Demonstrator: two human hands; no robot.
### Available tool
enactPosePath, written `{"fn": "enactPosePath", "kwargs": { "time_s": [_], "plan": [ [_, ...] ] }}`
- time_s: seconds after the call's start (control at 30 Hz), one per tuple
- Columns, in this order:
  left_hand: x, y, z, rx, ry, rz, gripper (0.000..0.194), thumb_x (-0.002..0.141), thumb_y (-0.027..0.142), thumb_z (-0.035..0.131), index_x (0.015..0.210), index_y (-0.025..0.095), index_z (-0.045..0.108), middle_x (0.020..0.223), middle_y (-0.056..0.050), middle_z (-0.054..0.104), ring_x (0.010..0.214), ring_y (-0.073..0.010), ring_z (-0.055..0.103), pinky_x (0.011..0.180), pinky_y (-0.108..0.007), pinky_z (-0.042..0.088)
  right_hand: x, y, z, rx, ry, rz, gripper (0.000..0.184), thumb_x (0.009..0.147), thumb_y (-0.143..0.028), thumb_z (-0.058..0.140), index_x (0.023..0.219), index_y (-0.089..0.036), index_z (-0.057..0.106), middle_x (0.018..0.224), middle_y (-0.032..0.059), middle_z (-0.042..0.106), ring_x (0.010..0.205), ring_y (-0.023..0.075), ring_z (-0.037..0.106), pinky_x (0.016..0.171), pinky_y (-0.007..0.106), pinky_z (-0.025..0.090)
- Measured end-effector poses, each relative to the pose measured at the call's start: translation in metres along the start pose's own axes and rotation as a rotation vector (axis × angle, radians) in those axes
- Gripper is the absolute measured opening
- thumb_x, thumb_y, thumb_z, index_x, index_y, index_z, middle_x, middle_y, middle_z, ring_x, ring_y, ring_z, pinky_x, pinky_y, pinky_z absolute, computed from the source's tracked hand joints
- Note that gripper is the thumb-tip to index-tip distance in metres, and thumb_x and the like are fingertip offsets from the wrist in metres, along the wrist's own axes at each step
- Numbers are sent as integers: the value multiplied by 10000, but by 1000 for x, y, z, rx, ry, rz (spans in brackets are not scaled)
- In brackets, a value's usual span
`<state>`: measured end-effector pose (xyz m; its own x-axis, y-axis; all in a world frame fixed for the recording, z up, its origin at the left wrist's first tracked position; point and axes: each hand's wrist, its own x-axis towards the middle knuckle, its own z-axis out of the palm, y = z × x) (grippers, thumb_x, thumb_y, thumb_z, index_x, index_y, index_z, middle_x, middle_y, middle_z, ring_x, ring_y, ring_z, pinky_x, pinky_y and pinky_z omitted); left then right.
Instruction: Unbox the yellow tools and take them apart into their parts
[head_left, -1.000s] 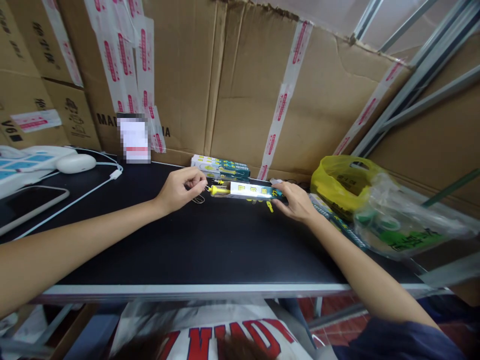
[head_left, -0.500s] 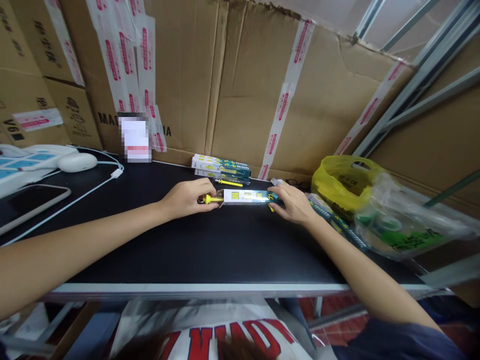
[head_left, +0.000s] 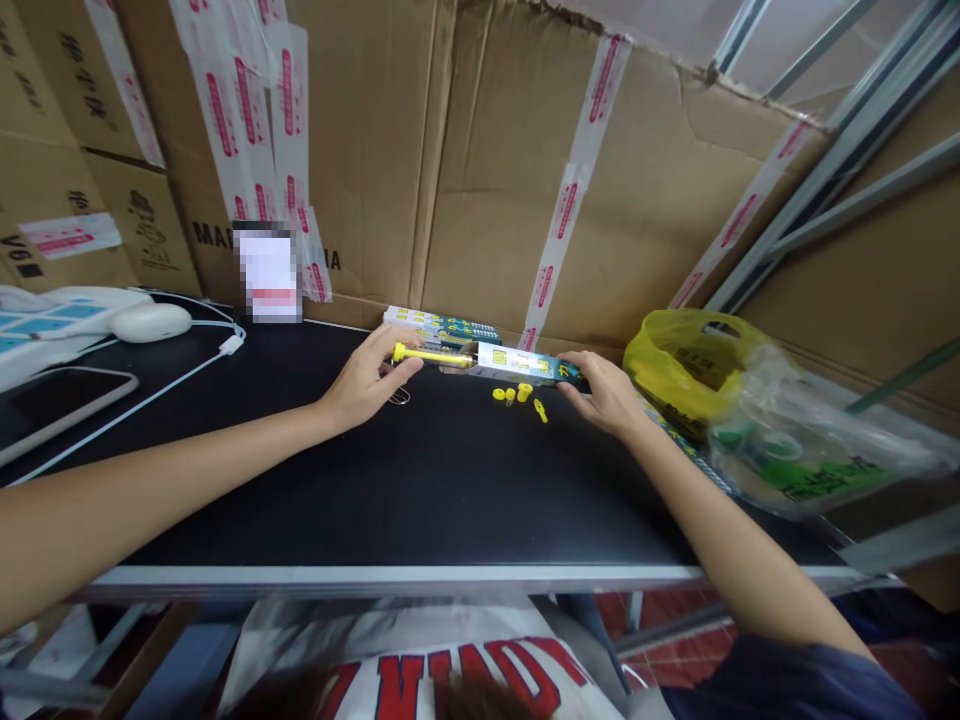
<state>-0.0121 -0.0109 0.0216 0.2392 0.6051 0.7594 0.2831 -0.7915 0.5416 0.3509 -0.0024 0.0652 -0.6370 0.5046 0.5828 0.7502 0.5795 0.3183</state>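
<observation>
My left hand (head_left: 367,380) pinches the yellow end of a slim tubular spring scale (head_left: 427,354), its thumb and fingers closed around it. The scale sticks out of the left end of a long narrow white-and-green box (head_left: 517,362); its right part is hidden inside. My right hand (head_left: 604,392) grips the box's green end between thumb and fingers. On the black tabletop below the box lie several small yellow plastic pieces (head_left: 525,392). A thin wire loop (head_left: 400,396) rests under my left hand. Similar boxes (head_left: 442,322) are stacked behind, against the cardboard.
At the right stand a yellow plastic bag (head_left: 682,365) and a clear bag (head_left: 817,450), with another narrow box (head_left: 697,460) partly behind my forearm. A phone (head_left: 67,410), a power strip (head_left: 52,325) and cables (head_left: 165,420) occupy the left. Cardboard (head_left: 480,180) walls the back.
The box has moved right and slightly away with my right hand. More of the spring scale now shows outside its left end. The small yellow pieces beneath have come into view.
</observation>
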Motion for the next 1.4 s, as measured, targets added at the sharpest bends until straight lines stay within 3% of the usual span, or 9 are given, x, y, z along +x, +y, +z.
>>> {"fn": "enactPosePath", "kwargs": {
  "time_s": [0.13, 0.33, 0.53, 0.73, 0.9, 1.13, 1.4],
  "plan": [
    [-1, -2, 2, -156, 41, -67, 219, 900, 388, 505, 1011, 199, 503, 1143, -66, 511, 785, -113, 623, 578, -209, 546, 1, 12, -2, -36, -28, 61, 355, 918, -384, 436, 1202, -174, 474, 1002, 122, 607, 919, 265, 569, 784, 396, 467],
    [1, -6, 3, -204, 142, -48, 213, 901, 364, 520, 1025, 194, 485, 1127, -65, 528, 751, -99, 627, 525, -182, 525, -2, 35, -6, -111, -97, 159, 359, 917, -424, 427, 1160, -172, 506, 1009, 128, 597, 927, 272, 561, 783, 394, 452],
    [1, -8, 4, -219, 150, -32, 210, 902, 364, 520, 1015, 190, 486, 1112, -64, 534, 728, -95, 627, 503, -174, 516, -6, 44, -11, -208, -210, 448, 378, 902, -504, 396, 1054, -192, 545, 1006, 102, 621, 882, 254, 595, 644, 319, 418],
    [0, -5, 4, -191, 119, -40, 216, 900, 368, 521, 1028, 195, 504, 1119, -60, 519, 721, -93, 625, 505, -179, 516, -12, 52, -16, -221, -490, 521, 399, 846, -536, 417, 837, -178, 594, 901, 98, 610, 790, 229, 581, 622, 306, 389],
    [-1, -1, 4, -169, 73, -55, 224, 901, 377, 515, 1016, 185, 512, 1110, -62, 521, 715, -90, 615, 524, -190, 523, -22, 61, -8, -272, -708, 505, 426, 798, -564, 473, 823, -157, 594, 935, 140, 590, 893, 278, 564, 719, 339, 407],
    [-5, 1, 5, -180, 2, -92, 238, 899, 382, 515, 1018, 177, 520, 1100, -67, 515, 717, -93, 612, 527, -189, 523, -24, 59, 4, -203, -817, 580, 381, 840, -516, 468, 985, -165, 501, 1009, 138, 627, 854, 255, 606, 645, 307, 399],
    [-7, 3, 7, -185, -94, -104, 228, 900, 377, 509, 1021, 185, 531, 1096, -62, 505, 720, -94, 615, 517, -186, 518, -19, 46, 13, -280, -751, 647, 463, 867, -553, 411, 1068, -139, 461, 1088, 181, 607, 946, 303, 612, 679, 342, 434]
  ]
}}
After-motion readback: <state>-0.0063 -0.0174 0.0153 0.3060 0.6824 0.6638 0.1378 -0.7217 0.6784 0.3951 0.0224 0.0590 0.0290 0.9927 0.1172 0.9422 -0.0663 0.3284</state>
